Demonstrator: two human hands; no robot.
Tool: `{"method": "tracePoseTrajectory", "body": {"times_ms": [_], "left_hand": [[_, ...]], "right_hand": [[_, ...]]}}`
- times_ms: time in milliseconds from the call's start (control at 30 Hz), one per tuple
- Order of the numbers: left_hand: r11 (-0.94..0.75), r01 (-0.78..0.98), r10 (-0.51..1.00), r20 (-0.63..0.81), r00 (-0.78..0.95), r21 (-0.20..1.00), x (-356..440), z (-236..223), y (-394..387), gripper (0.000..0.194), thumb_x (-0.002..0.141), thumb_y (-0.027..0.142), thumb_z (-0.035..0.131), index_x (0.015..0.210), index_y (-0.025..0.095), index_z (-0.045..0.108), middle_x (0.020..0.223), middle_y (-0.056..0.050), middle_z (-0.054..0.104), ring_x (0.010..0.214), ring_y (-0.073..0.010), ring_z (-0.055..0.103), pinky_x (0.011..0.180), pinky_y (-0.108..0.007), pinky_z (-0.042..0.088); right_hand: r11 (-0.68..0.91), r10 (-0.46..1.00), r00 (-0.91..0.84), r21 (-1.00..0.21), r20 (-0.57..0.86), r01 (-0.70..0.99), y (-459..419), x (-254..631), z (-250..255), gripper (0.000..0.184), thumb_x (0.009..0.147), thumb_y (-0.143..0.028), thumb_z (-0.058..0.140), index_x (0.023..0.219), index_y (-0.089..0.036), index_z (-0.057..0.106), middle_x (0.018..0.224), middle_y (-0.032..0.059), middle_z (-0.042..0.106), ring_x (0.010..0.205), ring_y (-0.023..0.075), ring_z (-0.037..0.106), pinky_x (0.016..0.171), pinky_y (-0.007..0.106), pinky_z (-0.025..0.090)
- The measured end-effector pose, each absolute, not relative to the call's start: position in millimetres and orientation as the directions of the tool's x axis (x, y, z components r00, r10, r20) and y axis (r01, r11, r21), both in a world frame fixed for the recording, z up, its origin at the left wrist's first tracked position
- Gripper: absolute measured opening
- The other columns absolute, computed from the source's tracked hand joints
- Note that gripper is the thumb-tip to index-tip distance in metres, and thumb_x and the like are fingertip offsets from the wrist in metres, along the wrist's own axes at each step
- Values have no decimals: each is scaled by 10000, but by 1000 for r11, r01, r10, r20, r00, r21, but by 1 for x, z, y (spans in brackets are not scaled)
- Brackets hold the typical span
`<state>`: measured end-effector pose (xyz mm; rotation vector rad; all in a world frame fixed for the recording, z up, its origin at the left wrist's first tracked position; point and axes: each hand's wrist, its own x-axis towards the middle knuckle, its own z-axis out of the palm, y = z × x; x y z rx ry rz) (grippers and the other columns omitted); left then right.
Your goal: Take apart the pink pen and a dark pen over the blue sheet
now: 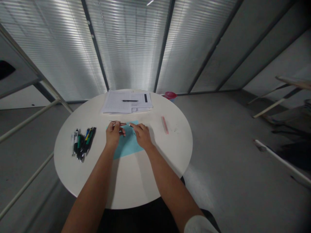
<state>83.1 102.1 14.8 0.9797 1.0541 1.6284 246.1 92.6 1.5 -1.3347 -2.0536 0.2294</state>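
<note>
Over a light blue sheet of paper (128,147), my left hand (113,132) is closed in a pinch on a thin dark, reddish stick (122,123), perhaps a pen part. Its thin end points out to the left. My right hand (143,134) pinches a small dark piece with a pale tip (131,125), close to the stick's right end. Whether the two pieces touch is too blurred to tell. Both hands are above the upper part of the sheet, which lies on a round white table (136,181).
Several pens (82,142) lie in a pile on the left of the table. Stacked papers (116,103) carry a black pen (130,100) at the back. A pinkish-red strip-like object (165,125) lies right of my hands. Behind the table stands a red basket (170,95).
</note>
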Motion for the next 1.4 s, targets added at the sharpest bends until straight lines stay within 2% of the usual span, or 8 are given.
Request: {"method": "tracePoseTrajectory", "body": {"times_ms": [233,467,633,733,867,1067,1200,1400], "left_hand": [[-186,-164,963,147,-227,969,85,17,99,312,817,475,645,854,175,571,849,-54,698,481,-104,560,436,-251,482],[-176,39,977,180,-114,984,89,14,97,290,822,445,638,871,168,709,605,-15,608,476,-126,535,446,-247,426],[-246,207,931,290,-220,947,79,11,99,199,788,322,664,919,196,746,760,-40,686,600,-140,563,552,-255,446],[-283,177,902,324,-284,943,73,6,101,160,730,200,663,866,206,746,806,-46,693,677,-161,582,591,-260,452],[-289,51,901,289,-324,956,69,-2,105,197,681,119,643,822,224,732,784,-36,667,629,-156,562,534,-260,428],[-296,178,884,340,-321,939,66,-8,108,261,685,74,580,809,247,731,782,-20,665,608,-123,546,523,-237,402],[-278,217,882,338,-327,936,64,-10,109,256,695,99,563,818,255,724,765,-10,659,599,-116,547,544,-245,422],[-237,271,889,320,-327,933,62,-13,111,255,701,153,538,853,259,713,795,-14,666,663,-142,581,617,-293,462]], "right_hand": [[468,860,-265,-471,435,747,92,245,1,431,1002,-217,401,1404,-333,504,1079,47,633,1023,181,557,917,325,358],[456,861,-214,-512,462,728,93,244,-1,379,1014,-271,370,1354,-276,537,1152,65,635,1088,200,548,948,338,376],[450,853,-106,-617,511,645,97,245,-2,381,1021,-284,321,1327,-214,536,1184,90,629,1103,205,559,969,339,403],[445,845,-22,-681,534,582,99,246,-6,385,1020,-295,308,1317,-189,528,1169,103,627,1084,207,570,966,342,423],[423,852,56,-748,520,511,102,246,-12,397,1017,-313,278,1326,-179,488,1128,110,627,1013,194,601,925,341,457],[390,868,188,-866,459,314,105,243,-13,411,1023,-371,222,1316,-167,427,981,74,637,776,138,607,789,292,505],[393,869,241,-899,432,194,108,242,-13,380,1023,-408,243,1275,-188,425,973,69,650,772,134,640,750,291,510],[452,829,265,-870,492,199,110,243,-18,315,1011,-421,331,1228,-219,436,996,67,664,904,163,657,872,355,497]]}}
